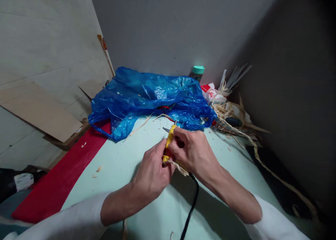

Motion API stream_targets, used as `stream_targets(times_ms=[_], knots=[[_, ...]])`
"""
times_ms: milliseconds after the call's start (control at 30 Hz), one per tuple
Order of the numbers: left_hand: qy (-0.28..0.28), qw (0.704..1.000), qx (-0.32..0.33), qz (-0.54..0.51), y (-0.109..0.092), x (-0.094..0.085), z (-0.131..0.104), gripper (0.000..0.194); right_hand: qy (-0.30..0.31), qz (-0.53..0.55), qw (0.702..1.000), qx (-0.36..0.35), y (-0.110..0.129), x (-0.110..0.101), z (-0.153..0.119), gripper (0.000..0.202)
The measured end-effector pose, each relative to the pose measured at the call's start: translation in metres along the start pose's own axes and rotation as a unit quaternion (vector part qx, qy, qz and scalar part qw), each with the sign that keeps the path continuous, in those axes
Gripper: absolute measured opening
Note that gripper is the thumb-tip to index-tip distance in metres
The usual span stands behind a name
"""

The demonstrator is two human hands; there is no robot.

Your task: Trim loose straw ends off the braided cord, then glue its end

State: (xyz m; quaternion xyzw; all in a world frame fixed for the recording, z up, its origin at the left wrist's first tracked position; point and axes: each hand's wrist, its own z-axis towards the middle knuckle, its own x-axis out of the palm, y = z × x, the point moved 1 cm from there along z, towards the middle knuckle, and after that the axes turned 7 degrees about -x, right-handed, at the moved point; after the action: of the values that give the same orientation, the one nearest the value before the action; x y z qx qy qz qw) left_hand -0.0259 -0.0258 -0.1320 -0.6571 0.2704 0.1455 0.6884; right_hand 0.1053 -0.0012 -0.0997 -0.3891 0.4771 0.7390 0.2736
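Note:
My left hand is closed, its fingers and thumb around the lower end of a small yellow and orange object. My right hand pinches the upper part of that yellow object. Two grey pointed metal tips stick out at its far end; its exact kind is partly hidden by my fingers. From between my hands a short twisted straw cord hangs toward the right. A black cable runs from under my right hand down toward the near edge of the table.
A crumpled blue plastic bag lies across the back of the pale green table. Behind it stands a jar with a turquoise lid. Straw strips and a long straw braid lie right. Red material borders the left side.

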Motion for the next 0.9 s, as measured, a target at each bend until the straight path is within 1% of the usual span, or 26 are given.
stream_targets(times_ms=[100, 167, 233, 300, 467, 633, 767, 900], knots=[[0.001, 1.0, 0.025, 0.001, 0.0, -0.001, -0.002, 0.037, -0.015, 0.108, 0.994, 0.003, -0.008, 0.003, -0.006, 0.015], [-0.002, 1.0, 0.023, -0.009, 0.002, -0.001, -0.003, 0.035, -0.023, 0.168, 0.985, 0.001, -0.011, 0.005, -0.008, 0.016], [0.002, 1.0, 0.012, -0.027, 0.004, 0.0, -0.004, 0.033, -0.033, 0.204, 0.978, 0.003, -0.013, 0.006, -0.009, 0.017], [0.001, 1.0, 0.006, -0.03, 0.005, 0.0, -0.004, 0.032, -0.031, 0.203, 0.979, 0.006, -0.014, 0.005, -0.008, 0.017], [-0.003, 1.0, 0.002, 0.015, 0.006, 0.001, -0.001, 0.037, 0.023, 0.095, 0.995, -0.011, -0.012, -0.005, -0.005, 0.016], [0.001, 1.0, -0.01, 0.0, 0.004, 0.003, -0.003, 0.034, 0.085, -0.013, 0.996, -0.003, -0.01, -0.011, -0.01, 0.017], [0.001, 1.0, 0.024, -0.018, 0.006, 0.006, -0.004, 0.034, 0.124, -0.157, 0.979, 0.024, 0.003, -0.014, -0.008, 0.021], [-0.009, 0.998, 0.035, -0.042, 0.008, 0.007, -0.003, 0.034, 0.141, -0.233, 0.962, 0.023, 0.02, -0.016, -0.001, 0.023]])
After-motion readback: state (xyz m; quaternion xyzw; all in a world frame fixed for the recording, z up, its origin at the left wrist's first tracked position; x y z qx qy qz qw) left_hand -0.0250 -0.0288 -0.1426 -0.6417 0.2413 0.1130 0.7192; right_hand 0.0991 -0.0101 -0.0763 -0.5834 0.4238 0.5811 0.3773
